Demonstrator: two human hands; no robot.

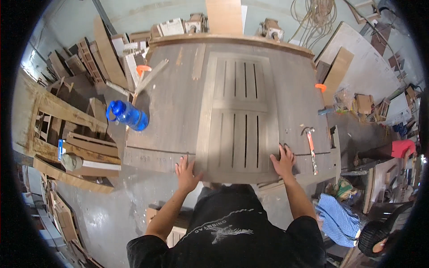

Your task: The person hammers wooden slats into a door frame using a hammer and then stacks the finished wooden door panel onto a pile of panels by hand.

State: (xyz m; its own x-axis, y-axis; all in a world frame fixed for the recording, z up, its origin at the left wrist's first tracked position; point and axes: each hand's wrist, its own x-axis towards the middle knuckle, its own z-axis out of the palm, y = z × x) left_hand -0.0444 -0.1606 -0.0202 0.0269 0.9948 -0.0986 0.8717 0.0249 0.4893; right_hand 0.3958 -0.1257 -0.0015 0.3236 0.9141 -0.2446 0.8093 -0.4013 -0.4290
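Note:
A grey-brown wooden panel [239, 106] with two rows of dark upright slots lies flat on the workbench in front of me. By its lower left corner, my left hand [187, 175] rests at the bench's front edge, fingers spread and thumb near the panel's side. On the opposite side, my right hand [283, 161] lies with fingers apart against the panel's lower right edge. A claw hammer [311, 149] with an orange handle is on the bench, right of that hand. The panel looks slightly blurred.
The workbench [165, 107] carries a blue water bottle [129, 115] at its left edge and a wood strip [152, 76] at its far left. Boards [109, 51] lean at the left wall. Coiled hose [315, 15] hangs at the back. Two other people [342, 219] are at the right.

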